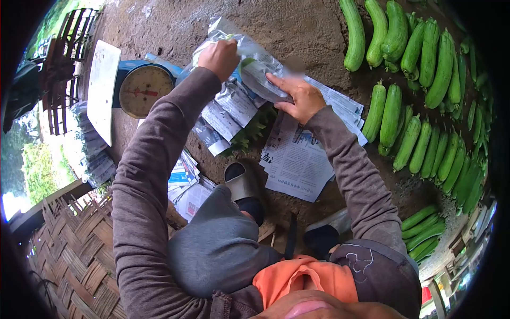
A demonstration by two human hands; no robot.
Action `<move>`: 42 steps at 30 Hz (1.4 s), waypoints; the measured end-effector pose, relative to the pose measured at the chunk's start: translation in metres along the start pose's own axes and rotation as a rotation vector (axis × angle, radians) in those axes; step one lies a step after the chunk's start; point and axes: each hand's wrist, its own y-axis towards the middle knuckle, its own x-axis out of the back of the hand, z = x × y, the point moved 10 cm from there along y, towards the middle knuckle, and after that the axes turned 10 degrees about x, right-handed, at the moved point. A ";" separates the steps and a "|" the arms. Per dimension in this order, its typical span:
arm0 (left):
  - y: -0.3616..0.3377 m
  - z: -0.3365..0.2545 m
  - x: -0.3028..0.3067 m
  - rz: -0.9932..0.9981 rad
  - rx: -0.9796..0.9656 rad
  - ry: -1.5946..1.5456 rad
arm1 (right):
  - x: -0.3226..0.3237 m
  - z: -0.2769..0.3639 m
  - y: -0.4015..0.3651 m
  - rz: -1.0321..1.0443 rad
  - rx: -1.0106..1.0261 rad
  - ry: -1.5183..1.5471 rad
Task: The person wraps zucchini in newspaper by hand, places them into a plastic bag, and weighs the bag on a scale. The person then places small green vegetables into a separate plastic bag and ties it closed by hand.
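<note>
A clear plastic bag [255,50] lies under both hands at the top centre, with newspaper-wrapped bundles [236,106] in or just below it. My left hand [219,57] is closed on the bag near its upper edge, and a bit of green shows beside the fingers. My right hand [298,98] rests against a newspaper-wrapped bundle [260,77] at the bag's right side, thumb and fingers apart around its end. Green shows at the upper end of this bundle. Loose newspaper sheets [300,165] lie on the ground below my right hand.
A dial scale [146,91] with a white pan [103,90] stands at the left. Long green vegetables [409,141] lie in rows at the right. More paper [183,178] is near the sandalled foot [241,183]. A woven bamboo panel [79,255] is at lower left.
</note>
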 end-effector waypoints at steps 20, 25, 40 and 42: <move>-0.021 -0.029 0.022 -0.155 -0.154 -0.003 | 0.008 -0.016 0.029 -0.143 -0.077 -0.201; -0.019 -0.026 0.027 -0.128 -0.069 -0.072 | 0.006 -0.013 0.019 -0.179 -0.052 -0.142; -0.015 -0.010 0.008 -0.116 -0.073 -0.519 | -0.004 -0.031 0.051 -0.345 -0.112 -0.278; -0.014 -0.002 0.003 -0.189 -0.041 -0.564 | -0.006 -0.036 0.057 -0.282 -0.179 -0.345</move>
